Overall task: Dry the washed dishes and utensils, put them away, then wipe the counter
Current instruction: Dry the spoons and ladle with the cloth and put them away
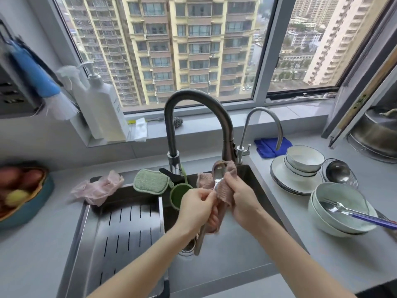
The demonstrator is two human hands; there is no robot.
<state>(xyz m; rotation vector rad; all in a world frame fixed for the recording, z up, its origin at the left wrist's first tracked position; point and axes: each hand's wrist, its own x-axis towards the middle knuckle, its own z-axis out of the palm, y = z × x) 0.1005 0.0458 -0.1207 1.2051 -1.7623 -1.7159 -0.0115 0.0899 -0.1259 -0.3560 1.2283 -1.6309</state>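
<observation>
I am near the start of this job. In the middle of the frame, over the sink (232,259), my left hand (197,206) pinches the handle of a spoon (218,172), fingers tight on it. My right hand (243,198) has its fingers curled round a pink-brown cloth (226,190) and presses it on the spoon, so I think I am rubbing the spoon dry. The round end of the spoon pokes out of the top of the cloth. Something long hangs under my left hand, but I cannot tell what it is. Lots is left to do. On the right side of the frame, the table (322,254) holds a pile of plates (281,177) with small bowls (305,158) on top, a ladle (338,171) beside them, and big green bowls (335,220) with a purple-handled spoon (335,208) lying inside. None of these are put away, and I cannot tell if they are dry or wet. A blue cloth (266,148) lies folded behind the plates. Wiping the table looks not yet begun.
</observation>
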